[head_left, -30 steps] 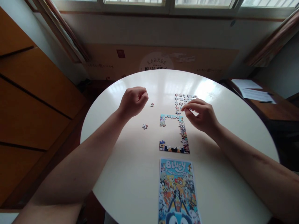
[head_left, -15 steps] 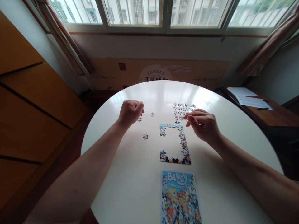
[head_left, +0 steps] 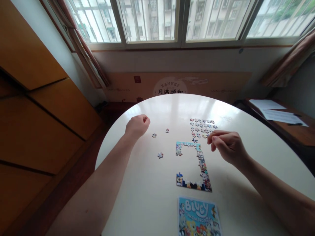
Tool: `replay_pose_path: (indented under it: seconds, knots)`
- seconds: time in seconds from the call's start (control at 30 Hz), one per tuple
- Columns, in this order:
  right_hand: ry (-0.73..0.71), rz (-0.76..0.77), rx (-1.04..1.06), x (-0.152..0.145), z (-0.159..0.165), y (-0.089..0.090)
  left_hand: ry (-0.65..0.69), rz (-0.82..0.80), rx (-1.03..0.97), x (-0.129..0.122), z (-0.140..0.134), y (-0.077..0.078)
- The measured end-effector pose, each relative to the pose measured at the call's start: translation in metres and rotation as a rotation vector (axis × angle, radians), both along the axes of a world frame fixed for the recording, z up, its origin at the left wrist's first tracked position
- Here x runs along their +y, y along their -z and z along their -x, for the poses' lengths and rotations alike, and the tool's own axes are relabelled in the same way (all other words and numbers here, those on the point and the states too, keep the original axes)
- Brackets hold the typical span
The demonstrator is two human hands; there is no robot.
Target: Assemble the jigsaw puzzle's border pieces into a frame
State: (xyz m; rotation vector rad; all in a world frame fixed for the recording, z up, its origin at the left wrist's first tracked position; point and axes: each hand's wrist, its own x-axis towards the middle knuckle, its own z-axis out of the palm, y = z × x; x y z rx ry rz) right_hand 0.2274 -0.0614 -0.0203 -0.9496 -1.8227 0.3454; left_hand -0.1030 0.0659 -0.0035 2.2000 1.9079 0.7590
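My left hand (head_left: 137,125) is closed in a fist over the left side of the white table; whatever may be inside is hidden. Three loose jigsaw pieces lie to its right: one piece (head_left: 154,135) near the knuckles, another piece (head_left: 167,130) farther right, and a third piece (head_left: 160,155) nearer to me. My right hand (head_left: 227,144) hovers right of the puzzle frame, thumb and fingers drawn together; no piece is discernible there. The partly joined puzzle border (head_left: 204,170) is open along its left side and hollow in the middle. Rows of loose pieces (head_left: 200,125) lie beyond it.
A Bluey picture sheet (head_left: 199,218) lies at the near side of the round white table (head_left: 142,196). To the right, a wooden side table (head_left: 305,132) holds papers (head_left: 283,116) and pens. An orange-brown cabinet (head_left: 29,131) stands on the left; windows are behind.
The view has tilted up and shifted left, so the table sits lower and farther right. My right hand has drawn back from the loose pieces, fingers closer together. My left hand remains a fist.
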Motion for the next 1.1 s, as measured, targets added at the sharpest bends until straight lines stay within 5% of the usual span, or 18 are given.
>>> replay_pose_path:
  seconds: [0.33, 0.63, 1.1]
  knots:
    - [-0.016, -0.073, -0.105, -0.003, 0.008, -0.004, 0.289, 0.189, 0.254, -0.016, 0.003, -0.009]
    - [0.086, -0.099, -0.127, -0.007, 0.0, -0.007, 0.275, 0.335, 0.324, -0.016, -0.005, -0.014]
    - [0.124, -0.068, -0.152, -0.006, -0.003, -0.003, 0.333, 0.281, 0.34, -0.01, -0.008, -0.008]
